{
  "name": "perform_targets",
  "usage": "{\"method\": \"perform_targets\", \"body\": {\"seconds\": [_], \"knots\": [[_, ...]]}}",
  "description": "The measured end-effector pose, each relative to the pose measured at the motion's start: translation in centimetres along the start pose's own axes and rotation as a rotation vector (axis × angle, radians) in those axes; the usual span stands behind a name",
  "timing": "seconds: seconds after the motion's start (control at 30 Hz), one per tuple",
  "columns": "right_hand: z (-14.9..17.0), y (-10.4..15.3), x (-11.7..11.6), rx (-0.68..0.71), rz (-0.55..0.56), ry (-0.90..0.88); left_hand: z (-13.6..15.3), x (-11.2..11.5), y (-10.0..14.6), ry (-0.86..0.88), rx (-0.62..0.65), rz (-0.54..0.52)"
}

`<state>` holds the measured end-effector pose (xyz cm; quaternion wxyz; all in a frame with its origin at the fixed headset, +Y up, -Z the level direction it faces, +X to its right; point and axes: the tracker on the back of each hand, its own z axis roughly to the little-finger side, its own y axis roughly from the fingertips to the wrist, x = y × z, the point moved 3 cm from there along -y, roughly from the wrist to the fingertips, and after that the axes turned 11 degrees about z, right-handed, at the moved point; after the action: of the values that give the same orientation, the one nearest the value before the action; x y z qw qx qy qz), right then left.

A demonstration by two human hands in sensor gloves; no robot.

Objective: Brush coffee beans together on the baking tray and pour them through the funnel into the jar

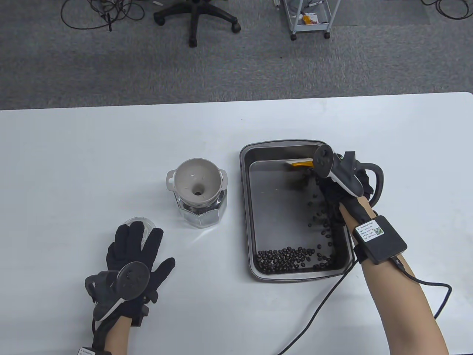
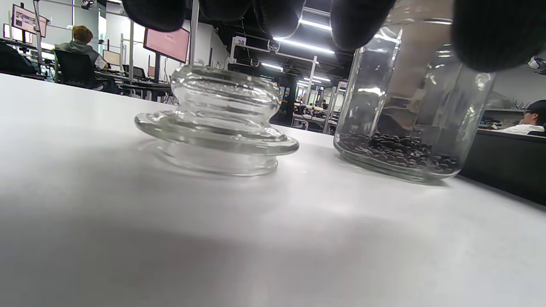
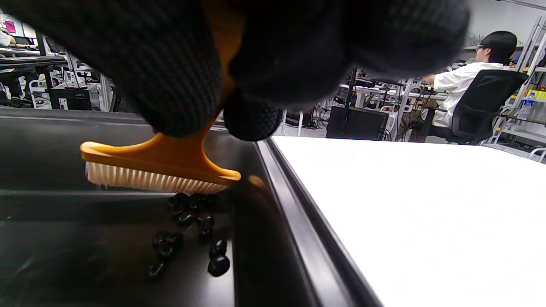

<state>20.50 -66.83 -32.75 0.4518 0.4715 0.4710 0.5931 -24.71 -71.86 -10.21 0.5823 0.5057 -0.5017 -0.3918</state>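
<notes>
A metal baking tray (image 1: 245, 207) lies right of centre. Coffee beans (image 1: 286, 257) are heaped along its near edge, and others are scattered up its right side. My right hand (image 1: 338, 186) grips the handle of an orange brush (image 1: 301, 163) at the tray's far right corner. In the right wrist view the white bristles of the brush (image 3: 158, 168) sit just behind a few beans (image 3: 187, 221). A glass jar (image 1: 201, 212) with a grey funnel (image 1: 197, 181) on top stands left of the tray; the jar (image 2: 409, 111) holds some beans. My left hand (image 1: 135, 251) lies flat on the table.
A glass lid (image 1: 142, 223) lies on the table under my left fingertips; the left wrist view shows this lid (image 2: 217, 121) beside the jar. A cable (image 1: 325, 296) runs from my right wrist across the table. An office chair (image 1: 196, 18) and a cart (image 1: 310, 16) stand beyond the table.
</notes>
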Motion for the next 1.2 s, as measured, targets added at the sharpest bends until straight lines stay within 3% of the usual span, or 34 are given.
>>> {"method": "perform_targets", "body": {"seconds": [0.23,0.4,0.6,1.2], "knots": [[0.2,0.8,0.2,0.015,-0.057,0.028,0.1,0.0,0.0,0.008,-0.003,-0.006],[0.3,0.5,1.2,-0.012,0.001,-0.009,0.0,0.2,-0.2,0.006,0.001,0.007],[-0.1,-0.2,0.5,-0.028,-0.01,0.01,0.0,0.1,-0.1,0.003,0.0,0.003],[0.5,2.3,-0.1,0.0,-0.187,0.022,-0.3,0.3,0.0,-0.009,0.009,0.007]]}}
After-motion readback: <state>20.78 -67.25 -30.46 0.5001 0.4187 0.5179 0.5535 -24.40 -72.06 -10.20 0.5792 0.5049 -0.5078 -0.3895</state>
